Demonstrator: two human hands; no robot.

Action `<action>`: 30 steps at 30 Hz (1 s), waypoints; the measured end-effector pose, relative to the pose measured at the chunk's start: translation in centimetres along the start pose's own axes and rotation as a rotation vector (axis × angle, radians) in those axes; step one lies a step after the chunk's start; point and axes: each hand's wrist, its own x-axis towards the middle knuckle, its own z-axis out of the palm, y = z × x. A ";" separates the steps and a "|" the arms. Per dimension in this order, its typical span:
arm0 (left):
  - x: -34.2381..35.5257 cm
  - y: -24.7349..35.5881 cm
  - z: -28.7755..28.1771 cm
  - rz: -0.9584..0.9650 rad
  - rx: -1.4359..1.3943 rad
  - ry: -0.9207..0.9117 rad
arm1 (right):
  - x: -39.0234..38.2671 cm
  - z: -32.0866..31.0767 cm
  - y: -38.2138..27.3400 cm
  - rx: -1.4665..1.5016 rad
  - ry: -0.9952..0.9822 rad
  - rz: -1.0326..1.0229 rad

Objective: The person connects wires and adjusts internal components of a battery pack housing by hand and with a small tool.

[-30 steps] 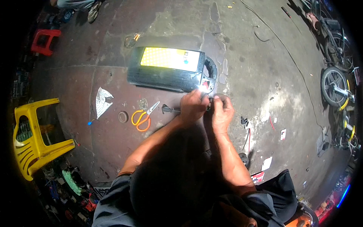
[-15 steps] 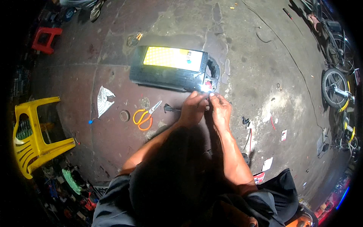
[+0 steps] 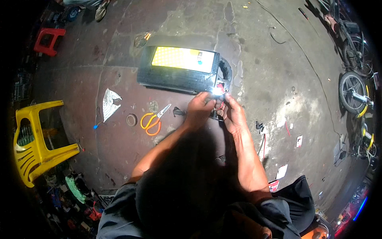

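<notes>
Stained floor carries the black case; just before its handle end, left hand and right hand are close together. Between them a red piece shows more than before; whether gripped, I cannot tell.

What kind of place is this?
Probably a repair workshop: there's a black-tyred, spoked metal wheel on the right, and orange-handled metal scissors lying on the stained, grey-brown floor.
</notes>
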 end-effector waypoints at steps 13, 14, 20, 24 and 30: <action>-0.2 -1.5 1.1 0.232 -0.038 -0.023 | 0.4 -0.6 -1.7 -0.508 0.108 -0.073; -0.2 -1.7 0.9 0.232 -0.038 -0.021 | 0.5 -0.6 -1.7 -0.508 0.107 -0.072; -0.5 0.3 0.2 0.100 -0.174 -0.105 | 0.2 -0.5 -1.8 -0.450 0.080 -0.038; -0.5 1.4 0.0 -0.135 -0.453 -0.129 | 0.9 -1.1 -0.9 -0.278 0.038 0.010; 0.1 -0.2 -0.4 -0.217 -0.520 -0.153 | 1.2 -0.9 0.0 -0.161 0.078 0.007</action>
